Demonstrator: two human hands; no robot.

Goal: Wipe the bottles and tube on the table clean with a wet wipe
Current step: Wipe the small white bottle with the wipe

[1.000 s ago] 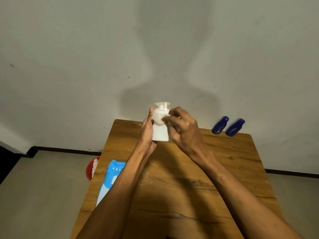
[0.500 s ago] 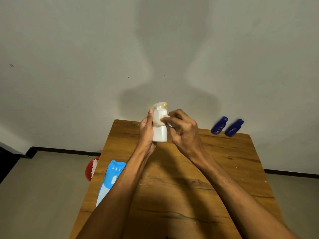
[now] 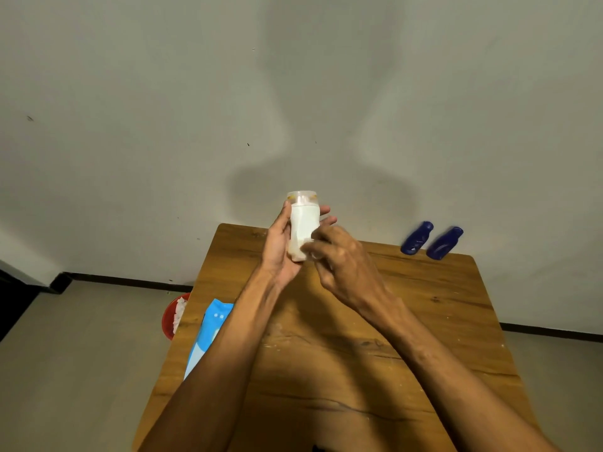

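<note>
My left hand (image 3: 280, 246) grips a white bottle (image 3: 304, 223) with a clear cap, held upright above the far edge of the wooden table (image 3: 424, 321). My right hand (image 3: 342, 265) pinches a white wet wipe (image 3: 310, 251) against the bottle's lower part. Most of the wipe is hidden by my fingers. Two dark blue bottles (image 3: 417, 238) (image 3: 444, 243) lie side by side at the table's far right corner.
A blue wet-wipe pack (image 3: 208, 334) lies at the table's left edge, partly under my left forearm. A red bin (image 3: 169, 318) with white wipes in it stands on the floor left of the table. A pale wall rises right behind the table.
My right hand slid the wipe from the bottle's neck down to its lower part. The left hand turned the bottle and its fingers now wrap behind it.
</note>
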